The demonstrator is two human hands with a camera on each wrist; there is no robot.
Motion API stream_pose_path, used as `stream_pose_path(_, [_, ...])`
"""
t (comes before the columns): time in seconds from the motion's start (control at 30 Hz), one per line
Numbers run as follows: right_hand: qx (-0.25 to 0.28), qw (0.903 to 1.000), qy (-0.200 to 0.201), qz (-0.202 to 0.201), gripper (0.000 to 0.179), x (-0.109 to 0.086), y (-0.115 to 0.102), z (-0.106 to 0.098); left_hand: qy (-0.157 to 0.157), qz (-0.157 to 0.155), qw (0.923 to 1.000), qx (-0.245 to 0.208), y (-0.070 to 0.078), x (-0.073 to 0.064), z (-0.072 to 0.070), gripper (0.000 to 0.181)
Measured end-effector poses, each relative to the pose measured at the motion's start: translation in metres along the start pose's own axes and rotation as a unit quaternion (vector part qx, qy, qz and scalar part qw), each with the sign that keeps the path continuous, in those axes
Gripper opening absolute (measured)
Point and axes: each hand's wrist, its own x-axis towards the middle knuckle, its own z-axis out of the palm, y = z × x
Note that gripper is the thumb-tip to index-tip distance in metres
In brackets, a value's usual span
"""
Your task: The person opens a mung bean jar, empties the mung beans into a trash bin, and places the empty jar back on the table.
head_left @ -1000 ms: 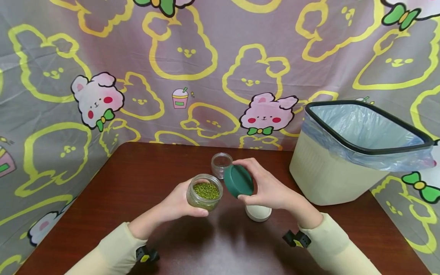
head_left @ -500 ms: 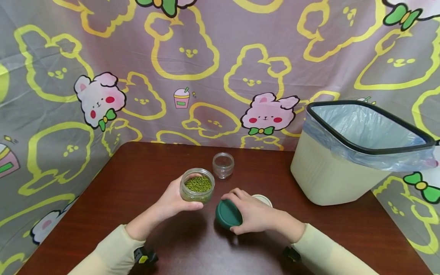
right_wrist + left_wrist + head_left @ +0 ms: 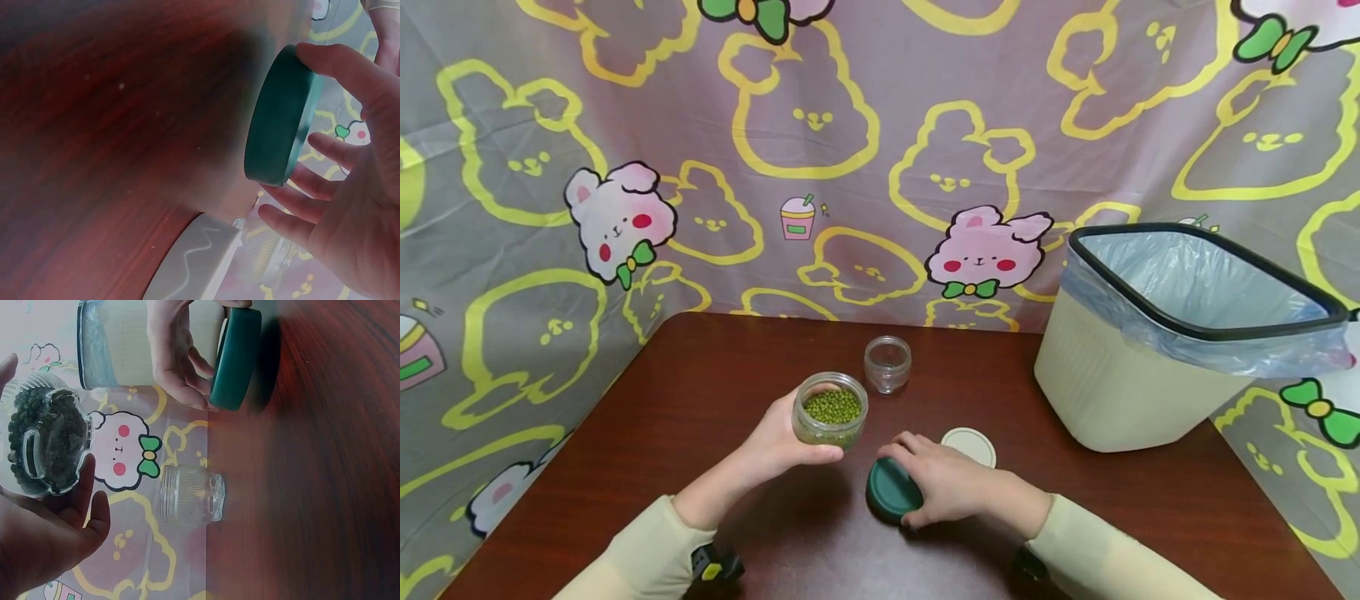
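Note:
My left hand (image 3: pixel 778 437) grips an uncovered clear jar (image 3: pixel 829 435) of green mung beans (image 3: pixel 833 407), held above the table and tilted a little toward me. The left wrist view shows the jar's base (image 3: pixel 59 447) and the fingers curled beneath it. Over on the right, my right hand (image 3: pixel 953 482) pinches a dark green lid (image 3: pixel 893 492) by its edge between thumb and fingers. That lid is close over the tabletop, its shadow beside it in the left wrist view. Just behind the right hand lies a cream lid (image 3: pixel 970 447), partly covered by it.
A second clear jar (image 3: pixel 887 367), with nothing seen in it, stands behind my hands on the brown table (image 3: pixel 737 350). At the right back is a cream bin (image 3: pixel 1135 400) with a bluish liner. A patterned cloth (image 3: pixel 842 200) hangs behind the table.
My right hand has brought the green lid down from beside the jar toward the table, turning it flatter. The left hand has shifted the bean jar slightly left, away from the lid.

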Motion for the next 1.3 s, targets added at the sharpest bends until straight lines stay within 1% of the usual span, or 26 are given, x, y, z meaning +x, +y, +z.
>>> stream_pose_path(0.27, [0.007, 0.9998, -0.015, 0.006, 0.081, -0.001, 0.001, 0.002, -0.006, -0.014, 0.9999, -0.005, 0.002, 0.001, 0.001, 0.076])
stream_pose_path(0.53, [0.003, 0.9999, -0.015, 0.0, 0.081, -0.001, 0.003, 0.005, -0.008, -0.012, 0.9999, -0.005, 0.003, 0.002, 0.002, 0.076])
stream_pose_path(0.77, [0.023, 0.9996, -0.014, 0.007, 0.08, -0.002, 0.004, 0.006, -0.007, -0.007, 0.9999, -0.005, 0.004, 0.003, 0.002, 0.075])
stream_pose_path(0.93, [0.046, 0.9989, 0.006, 0.005, 0.077, -0.006, 0.007, 0.002, -0.008, -0.004, 1.0, 0.003, 0.007, 0.006, 0.005, 0.077])
stream_pose_path(1.03, [0.07, 0.9968, 0.037, 0.01, 0.073, -0.01, 0.01, -0.006, -0.013, 0.0, 0.9999, 0.004, 0.009, 0.009, 0.008, 0.078])
stream_pose_path(1.1, [0.095, 0.9929, 0.068, 0.021, 0.07, -0.013, 0.012, -0.014, -0.014, 0.003, 0.9999, 0.002, 0.01, 0.013, 0.011, 0.078])
stream_pose_path(1.17, [0.13, 0.9851, 0.104, 0.043, 0.067, -0.015, 0.014, -0.022, -0.013, 0.005, 0.9999, -0.001, 0.012, 0.016, 0.014, 0.078])
stream_pose_path(1.23, [0.185, 0.9705, 0.143, 0.059, 0.063, -0.017, 0.015, -0.031, -0.008, 0.006, 0.9999, -0.004, 0.012, 0.02, 0.018, 0.078])
stream_pose_path(1.3, [0.247, 0.9499, 0.18, 0.065, 0.057, -0.018, 0.015, -0.038, -0.001, 0.0, 1.0, -0.007, 0.013, 0.023, 0.021, 0.078])
